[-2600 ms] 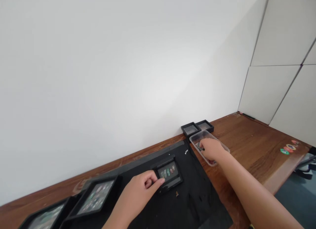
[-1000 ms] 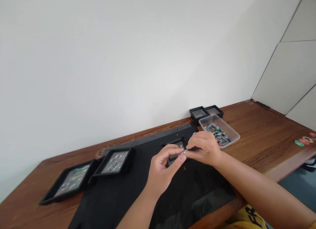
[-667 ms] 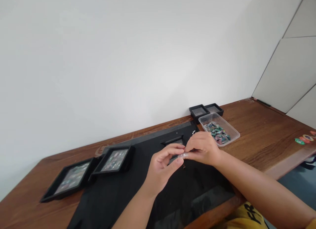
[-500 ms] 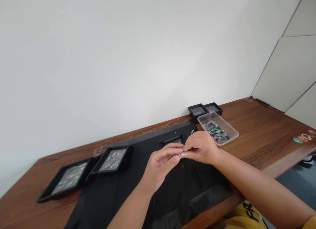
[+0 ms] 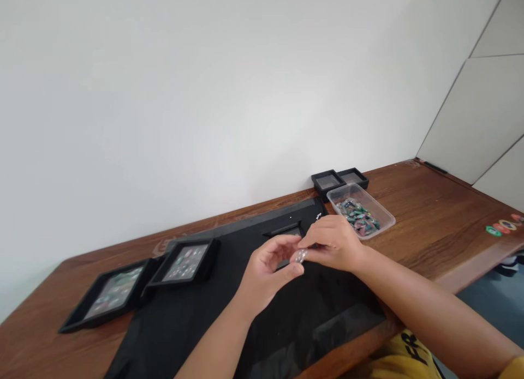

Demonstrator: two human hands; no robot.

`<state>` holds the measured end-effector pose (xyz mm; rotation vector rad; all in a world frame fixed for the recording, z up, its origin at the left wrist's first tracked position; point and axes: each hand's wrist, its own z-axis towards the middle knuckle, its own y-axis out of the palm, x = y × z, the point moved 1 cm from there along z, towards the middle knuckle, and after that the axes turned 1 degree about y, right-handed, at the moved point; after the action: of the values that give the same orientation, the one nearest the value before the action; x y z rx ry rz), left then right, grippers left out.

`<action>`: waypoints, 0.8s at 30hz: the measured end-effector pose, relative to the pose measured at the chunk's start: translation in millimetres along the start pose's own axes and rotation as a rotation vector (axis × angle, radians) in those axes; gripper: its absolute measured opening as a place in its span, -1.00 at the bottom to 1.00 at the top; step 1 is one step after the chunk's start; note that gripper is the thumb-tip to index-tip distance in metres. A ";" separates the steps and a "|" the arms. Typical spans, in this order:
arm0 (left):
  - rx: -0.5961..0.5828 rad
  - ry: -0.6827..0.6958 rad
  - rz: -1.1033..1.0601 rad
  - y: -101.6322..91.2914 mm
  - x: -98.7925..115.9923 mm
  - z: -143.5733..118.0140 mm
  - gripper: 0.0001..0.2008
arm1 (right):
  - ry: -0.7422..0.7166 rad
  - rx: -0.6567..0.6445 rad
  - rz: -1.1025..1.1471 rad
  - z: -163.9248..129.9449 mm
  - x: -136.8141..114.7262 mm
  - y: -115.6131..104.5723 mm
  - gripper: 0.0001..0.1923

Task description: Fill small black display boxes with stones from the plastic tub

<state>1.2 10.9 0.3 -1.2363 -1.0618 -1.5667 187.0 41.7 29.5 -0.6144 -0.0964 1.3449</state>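
Observation:
A small clear, shiny plastic packet [image 5: 301, 256] is between my hands above the black mat [image 5: 196, 324]. My right hand [image 5: 333, 242] pinches it from the right between thumb and fingers. My left hand [image 5: 268, 267] is curled around its left side, thumb below and fingers above. The packet's contents are too small to make out. Behind my hands, partly hidden by them, a small black frame [image 5: 282, 230] lies on the mat.
Two black display frames [image 5: 181, 263] [image 5: 112, 294] with small pieces inside are at the left. A clear plastic tub [image 5: 385, 218] of colourful small packets stands right of the mat. Beyond it are small black frames [image 5: 328, 181]. Round stickers [image 5: 493, 231] are near the right table edge.
My left thumb and fingers have spread further apart, and more of the clear packet now shows between my hands. My right hand has stayed almost in place.

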 end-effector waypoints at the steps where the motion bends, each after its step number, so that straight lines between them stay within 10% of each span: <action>1: -0.005 -0.001 0.001 0.1 -0.6 0.1 -0.51 | -0.001 0.001 -0.010 0.1 -1.1 0.1 -0.77; 24: 0.150 0.208 -0.037 12.2 5.3 1.2 -0.71 | 0.107 -0.097 -0.047 -8.9 -2.8 8.0 -0.67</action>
<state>12.3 8.1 7.0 -0.9364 -1.0502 -1.5750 182.9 36.7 19.1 -0.7606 -0.0888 1.2651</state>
